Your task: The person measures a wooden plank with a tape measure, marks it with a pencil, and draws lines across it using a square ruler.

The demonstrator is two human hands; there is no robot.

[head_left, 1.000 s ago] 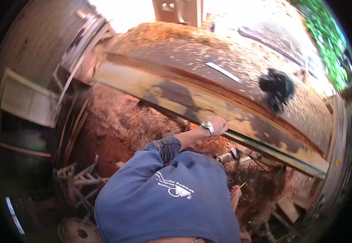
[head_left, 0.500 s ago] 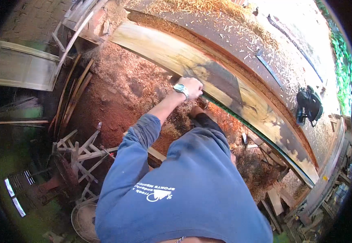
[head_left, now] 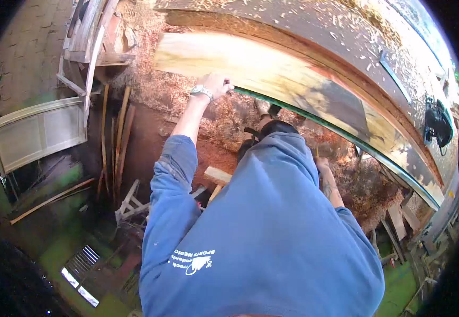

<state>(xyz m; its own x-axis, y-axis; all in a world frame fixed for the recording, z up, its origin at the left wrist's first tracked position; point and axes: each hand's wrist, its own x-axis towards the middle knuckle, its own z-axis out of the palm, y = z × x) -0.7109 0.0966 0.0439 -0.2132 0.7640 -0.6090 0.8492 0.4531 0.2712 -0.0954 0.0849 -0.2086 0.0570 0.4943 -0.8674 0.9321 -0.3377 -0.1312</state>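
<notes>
A long, pale wooden board (head_left: pixel 272 63) with dark stains slants across the upper middle of the view. My left hand (head_left: pixel 214 87), with a watch on its wrist, is closed at the near edge of this board. A thin green strip (head_left: pixel 298 112) runs along that edge from my left fingers toward the board's right end; whether it is a tape measure I cannot tell. Lower and to the right, my right hand (head_left: pixel 322 165) is beside my body, apart from the board. Its fingers are curled, and a small yellowish thing shows at them, too small to name.
Behind the board lies a rough brown timber (head_left: pixel 229 25). A blue-grey metal bar (head_left: pixel 395 76) and a black object (head_left: pixel 438 121) rest among wood shavings at the right. Thin sticks (head_left: pixel 118 142) and a framed panel (head_left: pixel 39 132) stand at the left. Sawdust covers the ground.
My left hand has slid leftward along the board's near edge, and a longer stretch of green strip shows. More of my right hand now shows beside my body. The view has shifted.
</notes>
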